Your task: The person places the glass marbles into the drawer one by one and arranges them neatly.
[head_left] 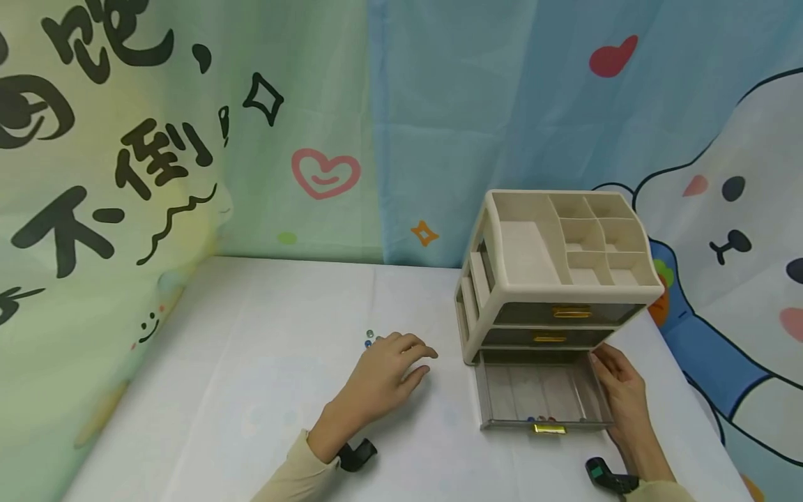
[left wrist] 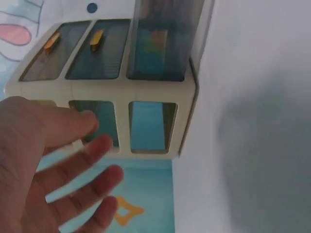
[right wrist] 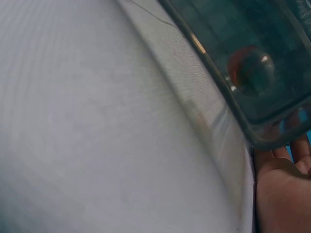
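A cream desktop cabinet (head_left: 495, 307) stands at the right of the table, its bottom clear drawer (head_left: 527, 383) pulled out. Several small marbles (head_left: 542, 419) lie along the drawer's front; one marble (right wrist: 252, 70) shows through its wall in the right wrist view. My right hand (head_left: 622, 394) rests against the right side of this drawer, fingers toward the cabinet and partly hidden. Left of the cabinet, my left hand (head_left: 389, 373) hovers over the table with loosely spread fingers and holds nothing. Just behind it lie a few more marbles (head_left: 369, 334), partly covered by the hand.
The cabinet's top has a tray of open compartments (head_left: 586, 233). Two upper drawers with gold handles (head_left: 571, 313) are closed. A white cloth covers the table (head_left: 282, 314). A printed curtain (head_left: 439, 125) hangs behind and at both sides.
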Demonstrator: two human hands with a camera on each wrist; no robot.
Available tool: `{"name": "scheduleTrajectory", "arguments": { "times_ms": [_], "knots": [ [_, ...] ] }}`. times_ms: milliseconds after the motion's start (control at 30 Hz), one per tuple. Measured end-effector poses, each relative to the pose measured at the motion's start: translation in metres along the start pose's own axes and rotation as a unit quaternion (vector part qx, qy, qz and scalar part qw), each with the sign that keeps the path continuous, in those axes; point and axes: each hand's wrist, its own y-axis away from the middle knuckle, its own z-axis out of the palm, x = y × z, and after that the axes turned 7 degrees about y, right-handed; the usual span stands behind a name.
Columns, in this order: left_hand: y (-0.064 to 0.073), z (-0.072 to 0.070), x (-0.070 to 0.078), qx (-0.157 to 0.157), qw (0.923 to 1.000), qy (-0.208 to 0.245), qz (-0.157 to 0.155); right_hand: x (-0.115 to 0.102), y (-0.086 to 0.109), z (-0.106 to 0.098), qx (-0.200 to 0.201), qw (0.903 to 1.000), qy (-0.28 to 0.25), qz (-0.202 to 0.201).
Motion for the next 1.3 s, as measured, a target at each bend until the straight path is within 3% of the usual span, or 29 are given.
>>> {"name": "scheduleTrajectory", "arguments": {
  "times_ms": [267, 533, 767, 900, 1133, 1300],
  "knots": [
    [0.018, -0.005, -0.014, 0.07, 0.9941, 0.046, -0.069, 0.0, 0.0, 0.001, -0.002, 1.0, -0.004, -0.005],
    [0.031, -0.008, -0.032, 0.125, 0.9788, 0.056, -0.152, 0.0, 0.001, 0.002, -0.004, 1.0, -0.007, -0.006],
    [0.035, -0.004, -0.049, 0.126, 0.9612, 0.086, -0.23, 0.001, 0.001, 0.002, -0.001, 0.9999, -0.008, -0.007],
    [0.036, -0.002, -0.056, 0.124, 0.9564, 0.082, -0.251, 0.001, 0.0, 0.001, -0.001, 0.9999, -0.013, -0.005],
    [0.035, 0.003, -0.063, 0.112, 0.9513, 0.084, -0.275, 0.001, 0.0, 0.001, 0.001, 0.9999, -0.016, -0.002],
    [0.035, 0.009, -0.068, 0.093, 0.9537, 0.066, -0.278, 0.001, -0.001, 0.001, 0.002, 0.9998, -0.021, 0.0]
  ]
}}
